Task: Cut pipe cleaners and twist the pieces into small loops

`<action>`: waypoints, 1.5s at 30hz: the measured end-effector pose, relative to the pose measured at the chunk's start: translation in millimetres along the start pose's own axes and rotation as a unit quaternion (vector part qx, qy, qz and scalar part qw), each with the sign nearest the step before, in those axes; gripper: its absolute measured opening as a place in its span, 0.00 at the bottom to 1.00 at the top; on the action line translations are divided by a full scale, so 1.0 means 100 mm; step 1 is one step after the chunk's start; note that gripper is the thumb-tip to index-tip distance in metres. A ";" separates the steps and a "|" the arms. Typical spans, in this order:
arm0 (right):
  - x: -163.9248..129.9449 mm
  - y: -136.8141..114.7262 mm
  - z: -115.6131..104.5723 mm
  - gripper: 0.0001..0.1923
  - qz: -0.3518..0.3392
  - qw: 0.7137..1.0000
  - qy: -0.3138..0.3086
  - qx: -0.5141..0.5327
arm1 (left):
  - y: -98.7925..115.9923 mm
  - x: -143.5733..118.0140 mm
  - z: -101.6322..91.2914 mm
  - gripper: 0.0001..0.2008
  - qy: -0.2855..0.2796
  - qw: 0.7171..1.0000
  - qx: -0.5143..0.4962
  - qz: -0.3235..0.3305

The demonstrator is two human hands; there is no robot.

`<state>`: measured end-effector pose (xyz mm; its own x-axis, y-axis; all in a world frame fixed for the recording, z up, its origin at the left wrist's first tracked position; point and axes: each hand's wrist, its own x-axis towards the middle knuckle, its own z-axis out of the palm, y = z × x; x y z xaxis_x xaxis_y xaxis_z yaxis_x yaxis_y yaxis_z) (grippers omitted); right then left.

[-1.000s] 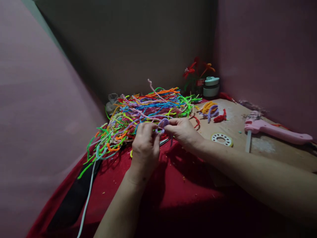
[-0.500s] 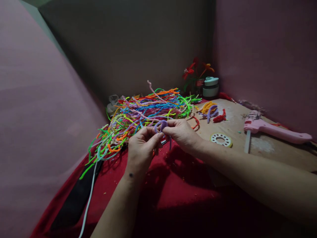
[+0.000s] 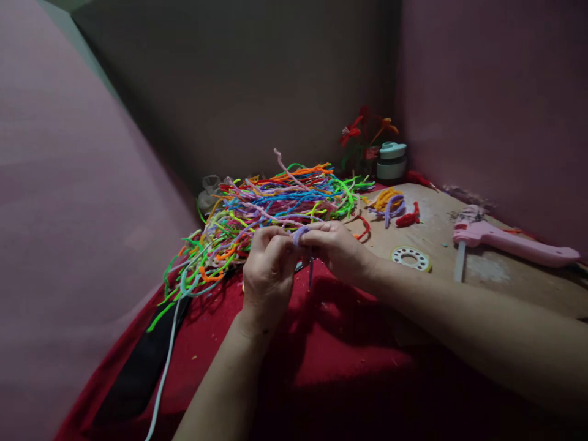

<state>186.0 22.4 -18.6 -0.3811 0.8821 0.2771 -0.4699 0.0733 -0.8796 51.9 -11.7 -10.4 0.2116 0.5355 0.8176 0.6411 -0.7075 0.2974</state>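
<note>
The scene is dim and low in contrast, with a soft, weak light falling from above and ahead that leaves the walls a flat, murky pink-grey and the near red cloth (image 3: 349,367) almost lost in darkness. Only the pile of coloured pipe cleaners (image 3: 275,208) and the wooden board (image 3: 441,239) catch enough light to read clearly, while both hands throw deep, soft-edged shadows onto the cloth beneath them. Detail is soft and slightly grainy throughout, the forearms at the bottom edge are blurred, and the wide lens stretches and bends the walls toward the corners.
</note>
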 end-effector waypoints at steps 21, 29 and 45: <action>0.08 -0.12 -0.01 0.10 0.107 0.990 0.085 0.040 | -0.04 0.04 -0.10 0.07 -0.130 0.953 -0.078 -0.262; 0.08 -0.12 -0.04 0.09 0.128 0.988 0.060 0.059 | -0.03 0.09 -0.14 0.08 -0.161 0.884 -0.205 -0.389; 0.00 -0.14 0.03 0.05 0.062 0.996 0.045 -0.054 | -0.03 0.11 -0.21 0.12 -0.191 0.783 -0.371 -0.461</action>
<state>190.6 20.4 -4.9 -0.3563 0.9249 0.1328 -0.3344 0.0065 -0.9424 36.6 -13.1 7.6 0.2072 0.9751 -0.0794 0.0771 0.0647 0.9949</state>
